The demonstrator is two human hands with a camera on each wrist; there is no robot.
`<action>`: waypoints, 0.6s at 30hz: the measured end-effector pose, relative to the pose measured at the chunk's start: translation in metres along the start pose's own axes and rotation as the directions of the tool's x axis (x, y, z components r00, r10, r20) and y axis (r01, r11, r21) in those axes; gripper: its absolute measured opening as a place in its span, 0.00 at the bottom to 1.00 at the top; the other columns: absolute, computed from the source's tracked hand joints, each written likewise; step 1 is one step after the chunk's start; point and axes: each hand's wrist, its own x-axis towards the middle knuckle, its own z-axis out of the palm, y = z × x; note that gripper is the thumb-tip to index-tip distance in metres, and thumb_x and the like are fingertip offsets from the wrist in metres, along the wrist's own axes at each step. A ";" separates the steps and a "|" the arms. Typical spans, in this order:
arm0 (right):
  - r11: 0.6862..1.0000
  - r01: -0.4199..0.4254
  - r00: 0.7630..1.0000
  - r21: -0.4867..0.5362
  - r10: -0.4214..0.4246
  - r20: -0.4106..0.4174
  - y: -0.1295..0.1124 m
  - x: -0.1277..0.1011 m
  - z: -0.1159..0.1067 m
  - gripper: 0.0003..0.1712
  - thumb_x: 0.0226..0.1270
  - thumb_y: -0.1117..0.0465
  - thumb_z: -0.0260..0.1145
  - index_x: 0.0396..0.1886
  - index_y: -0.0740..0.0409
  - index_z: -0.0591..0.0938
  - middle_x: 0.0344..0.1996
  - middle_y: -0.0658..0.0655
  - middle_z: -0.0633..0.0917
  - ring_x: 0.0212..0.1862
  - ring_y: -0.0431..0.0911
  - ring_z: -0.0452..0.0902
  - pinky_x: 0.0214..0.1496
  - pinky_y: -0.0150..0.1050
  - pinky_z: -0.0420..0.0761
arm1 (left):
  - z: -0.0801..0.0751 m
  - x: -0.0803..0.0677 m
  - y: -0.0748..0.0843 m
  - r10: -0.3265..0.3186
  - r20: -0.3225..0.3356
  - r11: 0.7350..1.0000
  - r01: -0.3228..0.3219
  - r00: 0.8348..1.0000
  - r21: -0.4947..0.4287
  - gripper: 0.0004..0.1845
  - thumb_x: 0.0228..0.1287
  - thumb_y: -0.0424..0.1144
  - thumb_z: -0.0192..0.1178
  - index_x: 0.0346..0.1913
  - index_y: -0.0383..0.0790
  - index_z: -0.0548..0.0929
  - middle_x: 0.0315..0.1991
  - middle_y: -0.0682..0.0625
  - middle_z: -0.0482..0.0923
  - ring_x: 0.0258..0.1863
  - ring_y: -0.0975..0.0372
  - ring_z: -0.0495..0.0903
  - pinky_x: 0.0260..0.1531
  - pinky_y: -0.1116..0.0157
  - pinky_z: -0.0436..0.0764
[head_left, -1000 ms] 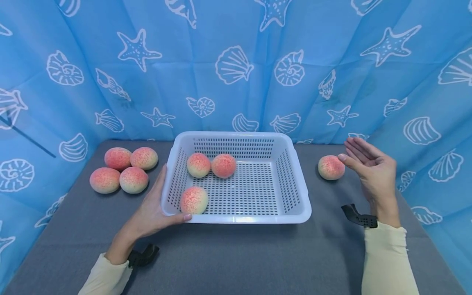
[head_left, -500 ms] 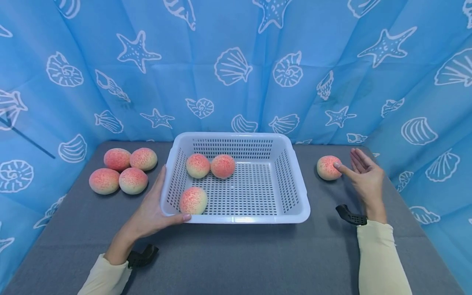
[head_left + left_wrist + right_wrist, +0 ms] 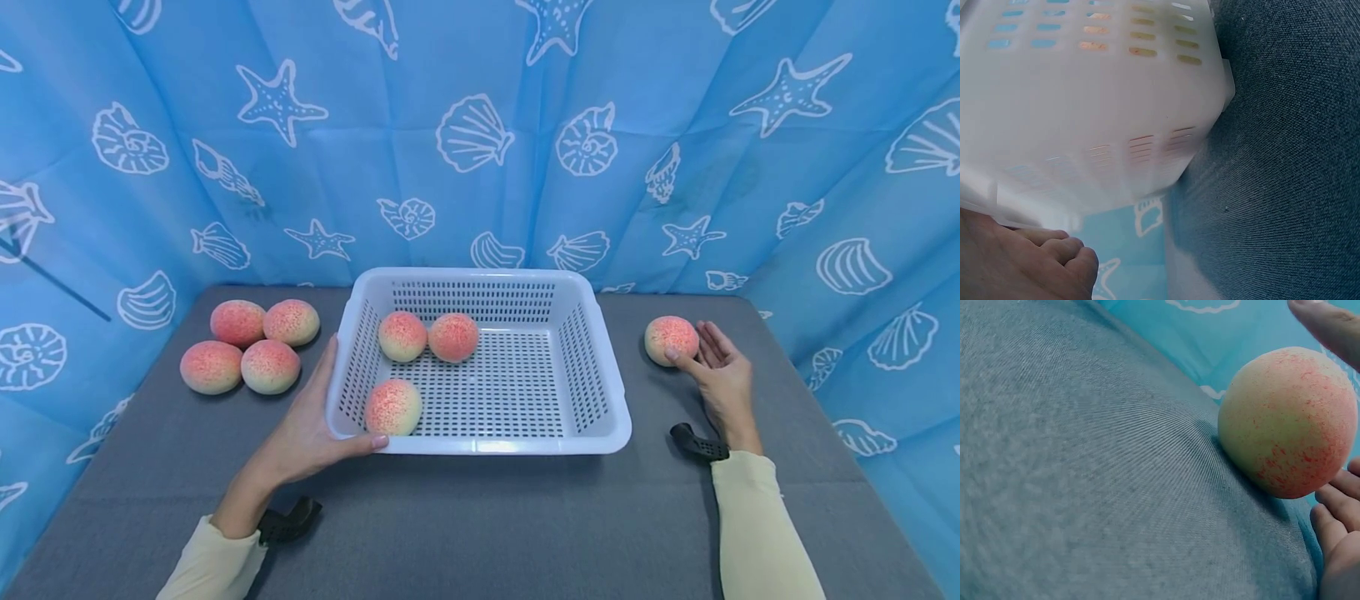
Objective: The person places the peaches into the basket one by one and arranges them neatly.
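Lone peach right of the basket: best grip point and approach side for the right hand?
Cup the peach around its widest middle, probably from its right. It is round with no handle, sits free on the grey table, and the right hand lies open beside it, fingers touching.

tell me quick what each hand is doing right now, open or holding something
Left hand: grips the near-left corner of the white basket, thumb on the rim.
Right hand: open, fingers straight, touching the peach on the table.
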 end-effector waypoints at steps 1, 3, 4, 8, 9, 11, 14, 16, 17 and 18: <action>1.000 0.001 1.000 0.019 -0.001 0.004 0.001 0.000 0.000 0.53 0.62 0.66 0.76 0.81 0.63 0.54 0.79 0.63 0.58 0.78 0.49 0.55 0.73 0.31 0.60 | 0.000 0.000 0.000 0.002 0.001 1.000 -0.002 1.000 -0.002 0.73 0.48 0.42 0.82 0.82 0.56 0.32 0.80 0.42 0.46 0.65 0.38 0.69 0.47 0.41 0.83; 1.000 0.004 1.000 0.026 -0.004 0.015 0.002 0.000 -0.001 0.53 0.62 0.67 0.75 0.81 0.63 0.55 0.78 0.64 0.58 0.78 0.49 0.56 0.72 0.31 0.60 | 0.000 0.000 0.000 0.003 0.002 1.000 -0.002 1.000 -0.007 0.73 0.48 0.41 0.82 0.82 0.57 0.32 0.80 0.42 0.46 0.65 0.38 0.69 0.47 0.42 0.83; 1.000 0.004 1.000 0.024 -0.005 0.021 0.003 0.000 -0.002 0.53 0.62 0.68 0.75 0.81 0.63 0.55 0.78 0.64 0.58 0.78 0.49 0.56 0.72 0.31 0.60 | 0.000 0.000 0.000 0.003 0.002 1.000 -0.003 1.000 -0.009 0.73 0.48 0.41 0.82 0.82 0.57 0.32 0.80 0.42 0.46 0.65 0.38 0.69 0.46 0.42 0.83; 0.993 0.018 0.999 -0.113 -0.014 0.041 0.005 0.001 -0.002 0.51 0.64 0.64 0.75 0.81 0.61 0.56 0.78 0.65 0.59 0.77 0.51 0.57 0.70 0.30 0.63 | 0.000 0.000 0.001 -0.008 0.000 1.000 0.008 1.000 -0.008 0.73 0.48 0.41 0.82 0.82 0.57 0.32 0.80 0.42 0.44 0.66 0.37 0.68 0.47 0.42 0.83; 0.989 0.022 0.999 -0.149 -0.016 0.043 0.005 0.000 -0.002 0.51 0.64 0.63 0.75 0.81 0.60 0.57 0.77 0.66 0.60 0.77 0.51 0.58 0.69 0.30 0.64 | 0.000 0.000 0.001 -0.011 0.000 1.000 0.011 1.000 -0.006 0.73 0.48 0.41 0.81 0.82 0.57 0.31 0.80 0.42 0.44 0.67 0.37 0.67 0.47 0.42 0.83; 0.976 0.031 0.999 -0.217 -0.022 0.044 0.004 0.000 -0.001 0.51 0.64 0.59 0.75 0.80 0.59 0.58 0.76 0.66 0.62 0.76 0.53 0.60 0.67 0.28 0.67 | 0.000 0.000 0.002 -0.018 -0.002 1.000 0.018 1.000 0.003 0.73 0.49 0.42 0.81 0.82 0.57 0.31 0.80 0.42 0.43 0.67 0.36 0.66 0.48 0.42 0.83; 0.967 0.036 0.999 -0.253 -0.027 0.042 0.004 -0.001 0.000 0.50 0.63 0.57 0.76 0.80 0.59 0.60 0.75 0.67 0.64 0.75 0.54 0.63 0.64 0.27 0.69 | 0.000 0.000 0.002 -0.025 -0.004 1.000 0.025 1.000 0.018 0.73 0.49 0.42 0.81 0.82 0.56 0.30 0.81 0.41 0.43 0.68 0.36 0.66 0.48 0.42 0.83; 0.965 0.039 0.999 -0.260 -0.030 0.037 0.004 0.000 0.001 0.50 0.63 0.57 0.76 0.80 0.59 0.60 0.74 0.68 0.65 0.74 0.55 0.63 0.63 0.26 0.70 | 0.000 0.000 0.003 -0.030 -0.004 0.999 0.030 1.000 0.020 0.73 0.49 0.42 0.81 0.82 0.56 0.30 0.81 0.41 0.42 0.68 0.36 0.65 0.49 0.42 0.82; 0.964 0.039 0.999 -0.263 -0.031 0.036 0.004 -0.001 0.001 0.50 0.63 0.57 0.76 0.79 0.59 0.61 0.74 0.68 0.65 0.74 0.55 0.64 0.63 0.26 0.70 | 0.000 0.000 0.003 -0.032 -0.005 0.999 0.032 0.999 0.021 0.73 0.49 0.42 0.81 0.82 0.55 0.30 0.81 0.41 0.42 0.68 0.36 0.65 0.49 0.41 0.82; 0.963 0.039 0.999 -0.266 -0.031 0.034 0.004 -0.001 0.001 0.50 0.63 0.57 0.76 0.79 0.60 0.61 0.74 0.68 0.66 0.74 0.55 0.64 0.62 0.26 0.71 | 0.000 0.000 0.003 -0.033 -0.005 0.999 0.033 0.999 0.022 0.73 0.49 0.42 0.81 0.82 0.55 0.30 0.81 0.41 0.42 0.68 0.36 0.65 0.49 0.41 0.82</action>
